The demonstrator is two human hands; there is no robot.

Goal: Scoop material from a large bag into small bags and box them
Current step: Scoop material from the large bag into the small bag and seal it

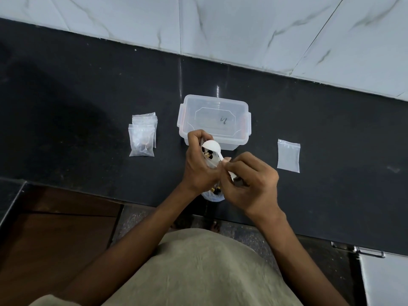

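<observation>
**Currently: Spoon Tilted Over Small Bag**

The right hand (249, 182) pinches the handle of the white spoon (217, 152); its long axis runs from lower right to upper left, bowl end toward the clear box (244, 129). The left hand (198, 164) grips a small bag (210, 161) just in front of the box. Filled bags (142, 134) lie left on the dark surface (88, 129); an empty bag (288, 156) lies right.

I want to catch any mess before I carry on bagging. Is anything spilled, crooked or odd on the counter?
Nothing stands out. The box sits level with its lid on, the filled bags are stacked together, and one empty bag lies flat. No loose pieces show on the counter.
</observation>
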